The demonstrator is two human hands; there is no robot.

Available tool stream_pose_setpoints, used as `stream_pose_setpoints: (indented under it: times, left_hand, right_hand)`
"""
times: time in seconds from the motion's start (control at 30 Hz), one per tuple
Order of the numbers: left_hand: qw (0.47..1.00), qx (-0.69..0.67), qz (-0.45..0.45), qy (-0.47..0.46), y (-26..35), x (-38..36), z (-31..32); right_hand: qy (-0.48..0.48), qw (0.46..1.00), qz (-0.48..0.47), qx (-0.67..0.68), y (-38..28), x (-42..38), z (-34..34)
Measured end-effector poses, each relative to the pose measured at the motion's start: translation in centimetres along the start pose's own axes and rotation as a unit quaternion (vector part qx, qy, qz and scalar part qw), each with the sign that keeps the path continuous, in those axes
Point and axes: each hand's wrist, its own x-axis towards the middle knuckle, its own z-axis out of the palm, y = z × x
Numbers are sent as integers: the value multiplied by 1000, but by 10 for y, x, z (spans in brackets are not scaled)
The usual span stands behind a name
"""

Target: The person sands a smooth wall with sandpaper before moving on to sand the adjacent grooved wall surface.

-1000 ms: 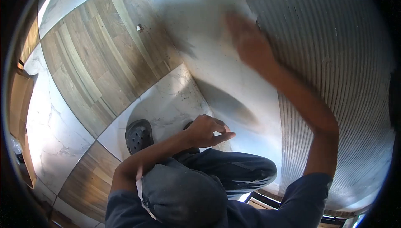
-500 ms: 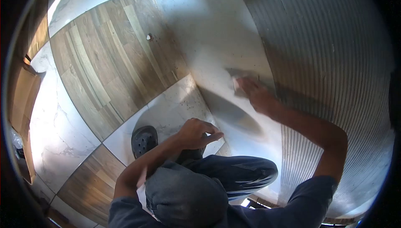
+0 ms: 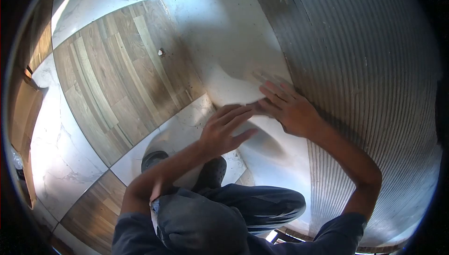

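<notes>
My left hand [image 3: 225,131] reaches in from the left, fingers stretched forward and thumb held apart. Its fingertips meet or overlap my right hand [image 3: 293,114], which is raised with its fingers spread. Whether a small thin thing lies between the fingertips is hard to make out. Both hands are in front of the smooth pale lower wall [image 3: 229,44]. Beyond my right hand, a ridged grey coating [image 3: 365,96] with combed parallel grooves covers the wall.
Wood-look floor tile [image 3: 117,68] and white marbled tile [image 3: 65,129] lie to the left. A small pale crumb [image 3: 161,52] and specks of dirt lie near the wall. A cardboard box [image 3: 23,114] stands at the left edge. My dark clog [image 3: 213,173] is below my left hand.
My right hand has come off the wall, where it pressed a pale flat piece, and its fingers have spread. My left hand has moved up and right to meet it.
</notes>
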Motion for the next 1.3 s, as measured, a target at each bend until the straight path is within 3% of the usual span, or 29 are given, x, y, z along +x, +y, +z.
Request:
stream_pose_setpoints:
  times: [0.03,0.1,0.2,0.27,0.33,0.37,0.43,0.53,0.57,0.63,0.73,0.87,0.93,1.0,1.2,1.27,1.3]
  left_hand:
    - [1000,-2,-1,-3,1,13,5]
    - [991,3,117,-58,5,32,18]
    - [987,-20,89,-130,3,30,54]
    - [992,-13,95,-81,6,37,70]
    - [983,49,175,33,18,55,65]
    - [983,47,174,34,16,56,69]
    - [962,53,255,75,12,56,76]
    - [961,2,266,74,-14,42,92]
    - [961,5,265,74,-20,47,89]
    - [985,47,162,37,-37,65,80]
    - [983,119,136,44,-74,92,90]
    - [991,4,134,23,-88,76,127]
    - [991,27,130,-5,-91,70,131]
    - [983,47,172,41,-98,72,136]
    - [981,27,179,68,-119,84,121]
    - [979,63,48,189,-152,110,109]
    - [981,57,-21,186,-173,122,96]
  right_hand:
    - [12,1000,-13,21,-2,-10,-5]
    - [26,998,-24,47,-3,-27,-17]
    - [110,994,-3,0,6,-45,-29]
    - [213,976,25,-31,11,-53,-27]
    - [232,972,34,-28,15,-57,-19]
    - [252,966,43,-26,16,-59,-16]
    - [254,965,44,-43,18,-60,-19]
    - [245,964,43,-95,22,-66,-30]
    - [229,963,46,-131,25,-70,-35]
    - [253,950,77,-165,37,-83,-50]
    - [275,923,136,-233,65,-107,-70]
    - [253,902,192,-291,79,-106,-74]
    - [227,903,207,-301,77,-105,-71]
    - [200,902,222,-311,77,-106,-69]
    - [165,905,224,-322,80,-111,-69]
    - [168,903,221,-329,81,-111,-67]
    - [170,903,222,-327,81,-112,-67]
